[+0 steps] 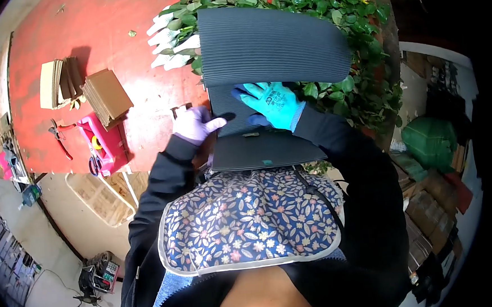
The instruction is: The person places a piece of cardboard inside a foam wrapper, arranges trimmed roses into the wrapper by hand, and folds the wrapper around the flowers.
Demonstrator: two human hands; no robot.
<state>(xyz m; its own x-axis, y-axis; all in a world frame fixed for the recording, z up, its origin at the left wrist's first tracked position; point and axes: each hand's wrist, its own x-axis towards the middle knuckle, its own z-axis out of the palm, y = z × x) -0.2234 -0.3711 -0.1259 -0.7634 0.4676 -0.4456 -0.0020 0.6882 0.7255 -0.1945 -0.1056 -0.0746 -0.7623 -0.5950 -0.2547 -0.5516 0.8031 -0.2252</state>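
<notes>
A black ribbed sheet [273, 45] rises in a curve in front of me, and its flatter lower part [226, 107] lies beneath my hands. My right hand [274, 105], in a turquoise glove with dark fingertips, rests on that lower part with fingers stretched out. At the sheet's left edge is my left hand [192, 126] in a pale purple glove. Its fingers are curled and its thumb points right over the edge; whatever they hold is hidden. Closest to my body is a smooth black panel [265, 152].
Leafy green stems [332, 2] with white-wrapped ends [166, 43] lie behind and right of the sheet. On the red table [120, 32] are folded cardboard pieces [107, 97], red-handled pliers [59, 139], and a pink holder [104, 145] with scissors [94, 165].
</notes>
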